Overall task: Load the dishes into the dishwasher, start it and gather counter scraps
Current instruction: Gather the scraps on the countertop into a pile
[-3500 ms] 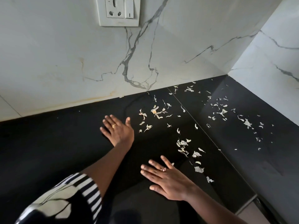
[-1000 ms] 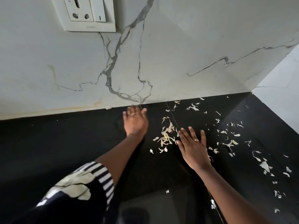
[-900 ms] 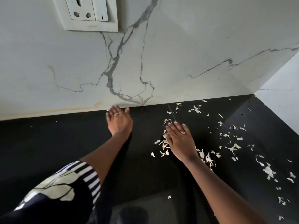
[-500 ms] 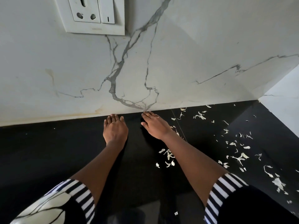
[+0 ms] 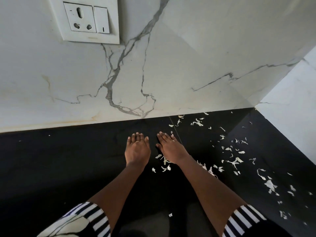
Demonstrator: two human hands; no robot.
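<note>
scraps strewn over the black counter, both hands flat

pale, papery scraps [image 5: 236, 160] lie scattered on the black counter [image 5: 59, 168]. most are on the right side, from the foot of the marble backsplash [image 5: 188, 74] out toward the corner with the side wall [image 5: 290, 108]. a few sit just beside the heel of the right hand [image 5: 171, 149], partly hidden under its wrist. both hands lie palm down on the counter with fingers straight and close together, holding nothing. the left hand [image 5: 137, 150] (a ring [image 5: 137, 142] on one finger) lies just beside the right, with a narrow gap between them. a lone scrap [image 5: 170, 215] lies between the forearms. the striped sleeves [image 5: 92, 218] are cut off at the bottom edge, and the socket plate [image 5: 89, 21] on the backsplash at the top. what the scraps are made of is hard to tell.
</note>
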